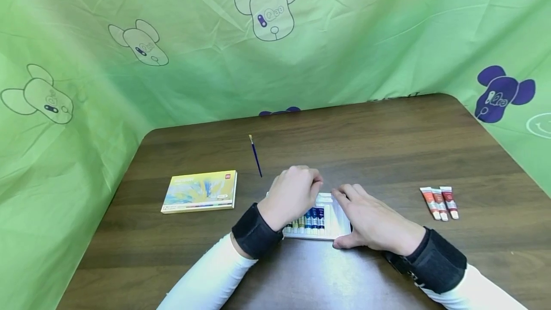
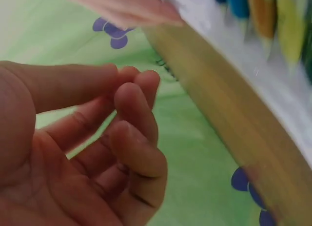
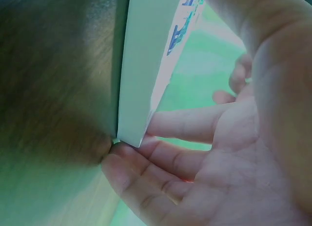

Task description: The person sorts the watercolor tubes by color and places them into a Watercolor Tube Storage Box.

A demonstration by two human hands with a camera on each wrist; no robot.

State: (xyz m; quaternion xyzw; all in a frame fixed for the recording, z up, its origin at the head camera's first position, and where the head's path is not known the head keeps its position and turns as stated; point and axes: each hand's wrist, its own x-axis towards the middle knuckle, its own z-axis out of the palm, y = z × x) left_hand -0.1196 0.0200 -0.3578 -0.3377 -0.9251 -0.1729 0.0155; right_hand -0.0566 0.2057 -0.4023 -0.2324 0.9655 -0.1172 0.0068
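Dark brown wood grain covers the bench (image 1: 387,138), which is walled on three sides by a green cloth (image 1: 344,37) printed with cartoon bears. A white paint tray (image 1: 340,219) lies near the bench's front edge, at the middle, and everything else is placed here relative to it. The tray holds a row of paint tubes (image 1: 313,218) in blues and yellows, lying side by side, partly hidden by the hands.

The left hand (image 1: 292,195) hovers over the left part of the tray with its fingers curled downward over the tubes. The left wrist view shows the fingers (image 2: 139,109) bent and close to the thumb with nothing between them; whether they touch a tube cannot be told.

The right hand (image 1: 370,221) lies flat over the right part of the tray, fingers fairly straight and pointing left. In the right wrist view its fingers (image 3: 195,126) rest against the tray's white edge (image 3: 141,79) at one corner, not curled round it.

Both forearms wear white sleeves and black wrist bands.

Well to the right of the tray lie three red and orange tubes (image 1: 440,203), touching each other. To the left of the tray lies a yellow paint box (image 1: 200,191), flat and closed. Behind the tray, slightly left, lies a thin blue brush (image 1: 255,156), its tip pointing away.
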